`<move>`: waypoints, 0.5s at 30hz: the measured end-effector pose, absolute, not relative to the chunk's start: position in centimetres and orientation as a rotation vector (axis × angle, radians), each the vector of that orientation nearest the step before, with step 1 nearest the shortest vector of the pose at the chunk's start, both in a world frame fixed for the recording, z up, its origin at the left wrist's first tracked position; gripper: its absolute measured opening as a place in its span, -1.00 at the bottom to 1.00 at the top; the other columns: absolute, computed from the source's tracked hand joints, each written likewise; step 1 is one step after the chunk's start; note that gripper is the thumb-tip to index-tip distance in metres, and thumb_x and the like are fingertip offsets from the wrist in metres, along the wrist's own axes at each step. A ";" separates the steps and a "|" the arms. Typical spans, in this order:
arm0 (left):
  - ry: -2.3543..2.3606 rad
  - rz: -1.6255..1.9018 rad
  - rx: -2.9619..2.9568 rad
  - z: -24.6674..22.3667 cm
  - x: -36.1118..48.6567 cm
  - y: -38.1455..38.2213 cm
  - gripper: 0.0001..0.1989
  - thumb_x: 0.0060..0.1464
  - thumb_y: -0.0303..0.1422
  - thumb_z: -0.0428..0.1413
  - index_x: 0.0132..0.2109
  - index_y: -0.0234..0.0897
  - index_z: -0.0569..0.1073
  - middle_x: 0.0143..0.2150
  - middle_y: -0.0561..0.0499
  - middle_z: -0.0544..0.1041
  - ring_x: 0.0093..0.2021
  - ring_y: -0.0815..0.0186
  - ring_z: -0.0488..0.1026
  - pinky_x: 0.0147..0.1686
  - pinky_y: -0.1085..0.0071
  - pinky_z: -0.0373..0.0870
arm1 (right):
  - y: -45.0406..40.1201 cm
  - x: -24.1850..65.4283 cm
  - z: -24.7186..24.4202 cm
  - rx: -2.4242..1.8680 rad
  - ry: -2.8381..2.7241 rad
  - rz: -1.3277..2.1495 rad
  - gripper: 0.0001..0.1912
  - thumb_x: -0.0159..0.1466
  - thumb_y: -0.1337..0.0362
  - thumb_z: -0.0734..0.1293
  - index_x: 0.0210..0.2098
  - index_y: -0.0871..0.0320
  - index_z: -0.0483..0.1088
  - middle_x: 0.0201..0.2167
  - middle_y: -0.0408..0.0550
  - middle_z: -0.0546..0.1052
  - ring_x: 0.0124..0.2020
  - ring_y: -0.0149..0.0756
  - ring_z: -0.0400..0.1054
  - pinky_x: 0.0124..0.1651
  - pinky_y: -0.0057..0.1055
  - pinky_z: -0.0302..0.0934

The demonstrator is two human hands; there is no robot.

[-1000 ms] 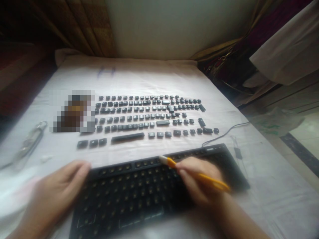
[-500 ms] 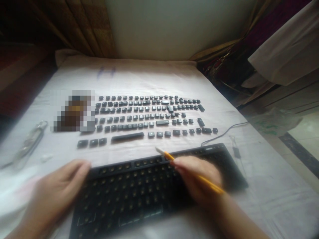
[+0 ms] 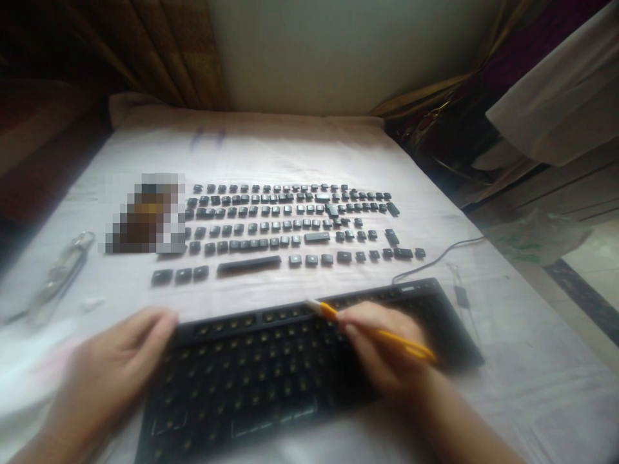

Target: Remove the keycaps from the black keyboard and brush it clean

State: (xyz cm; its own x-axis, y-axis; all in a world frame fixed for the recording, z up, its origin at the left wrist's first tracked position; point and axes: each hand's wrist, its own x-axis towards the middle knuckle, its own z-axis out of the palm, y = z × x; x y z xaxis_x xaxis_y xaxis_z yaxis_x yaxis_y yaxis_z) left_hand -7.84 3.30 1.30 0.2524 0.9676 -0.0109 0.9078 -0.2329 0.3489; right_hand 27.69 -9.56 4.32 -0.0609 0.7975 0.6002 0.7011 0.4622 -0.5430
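A black keyboard (image 3: 227, 367) with its keycaps taken off lies across the near side of the cloth-covered surface, its bare key posts showing. My left hand (image 3: 113, 357) grips the keyboard's left end, thumb near the upper corner and the other fingers mostly hidden. Between the fingers of my right hand (image 3: 394, 345) is a slim paintbrush (image 3: 329, 312) with a yellow handle and pale bristles. Its tip is over the keyboard's top edge, around the upper row; whether it touches is unclear in the blur. Beyond the keyboard, loose black keycaps (image 3: 265, 243) are laid out in rows, including the long spacebar (image 3: 249, 265).
A blurred-out rectangle (image 3: 145, 216) covers something left of the keycaps. A clear-looking slender item (image 3: 65, 270) lies at the far left. The keyboard's cable (image 3: 438, 248) runs off the right edge, near a small dark tag (image 3: 461, 296). White cloth (image 3: 338, 145) covers the surface.
The brush tip has dropped slightly, from just beyond the keyboard's top edge onto that edge. My left hand keeps its hold, and the keycaps have not moved.
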 end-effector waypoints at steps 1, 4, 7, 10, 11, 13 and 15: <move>1.742 0.306 2.246 1.2 -8.0 3.3 -0.57 0.11 0.06 -0.05 -0.32 -0.04 0.61 -0.38 0.17 0.68 -0.42 0.32 0.62 -0.45 0.57 0.46 | -9.5 27.7 4.3 -1.274 -1.792 0.137 -0.74 0.28 0.54 0.29 -0.11 0.16 0.47 -0.39 -0.04 0.66 -0.44 -0.33 0.59 -0.36 -0.48 0.50; 1.751 0.322 2.248 0.9 -8.3 3.3 -0.58 0.12 0.04 -0.03 -0.30 -0.05 0.62 -0.36 0.16 0.69 -0.41 0.32 0.62 -0.43 0.57 0.46 | -9.5 27.5 4.2 -1.253 -1.773 0.145 -0.74 0.28 0.55 0.30 -0.12 0.15 0.49 -0.37 -0.05 0.68 -0.41 -0.33 0.60 -0.32 -0.49 0.51; 1.746 0.321 2.236 0.6 -8.5 3.3 -0.61 0.11 0.02 0.00 -0.29 -0.05 0.62 -0.34 0.17 0.69 -0.40 0.32 0.62 -0.44 0.58 0.45 | -9.5 27.4 4.3 -1.221 -1.741 0.162 -0.72 0.27 0.56 0.30 -0.12 0.14 0.51 -0.34 -0.05 0.69 -0.39 -0.32 0.62 -0.29 -0.49 0.52; 1.742 0.280 2.214 0.8 -8.3 3.4 -0.62 0.13 0.00 0.01 -0.29 -0.07 0.62 -0.34 0.16 0.69 -0.40 0.32 0.62 -0.44 0.58 0.44 | -9.6 27.4 4.5 -1.234 -1.734 0.153 -0.71 0.27 0.55 0.30 -0.12 0.12 0.52 -0.35 -0.06 0.69 -0.39 -0.30 0.62 -0.31 -0.48 0.52; 1.742 0.268 2.210 1.0 -8.2 3.4 -0.62 0.13 -0.01 0.01 -0.29 -0.08 0.62 -0.34 0.16 0.69 -0.39 0.32 0.62 -0.43 0.58 0.44 | -9.7 27.5 4.7 -1.243 -1.737 0.142 -0.71 0.27 0.55 0.30 -0.12 0.13 0.51 -0.36 -0.06 0.69 -0.39 -0.30 0.62 -0.32 -0.47 0.52; 1.739 0.259 2.208 1.4 -7.8 3.4 -0.63 0.12 -0.01 0.01 -0.30 -0.07 0.62 -0.35 0.16 0.69 -0.39 0.31 0.62 -0.43 0.58 0.43 | -9.8 27.5 4.9 -1.258 -1.737 0.118 -0.71 0.26 0.55 0.29 -0.12 0.13 0.50 -0.38 -0.05 0.68 -0.41 -0.29 0.61 -0.34 -0.45 0.51; 1.738 0.282 2.211 1.7 -7.5 3.2 -0.62 0.10 0.00 0.00 -0.33 -0.07 0.61 -0.39 0.15 0.67 -0.43 0.31 0.60 -0.44 0.57 0.42 | -9.9 27.6 5.0 -1.263 -1.742 0.101 -0.70 0.25 0.55 0.28 -0.12 0.13 0.47 -0.39 -0.06 0.66 -0.45 -0.30 0.58 -0.38 -0.44 0.50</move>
State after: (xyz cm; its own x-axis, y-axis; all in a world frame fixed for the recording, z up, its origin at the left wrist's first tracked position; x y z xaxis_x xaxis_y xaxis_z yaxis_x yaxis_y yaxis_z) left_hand -7.46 3.23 1.74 0.2430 0.9693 -0.0384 0.9073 -0.2132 0.3624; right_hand 27.60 -9.86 4.99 -0.0177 0.7745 0.6323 0.6965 0.4633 -0.5480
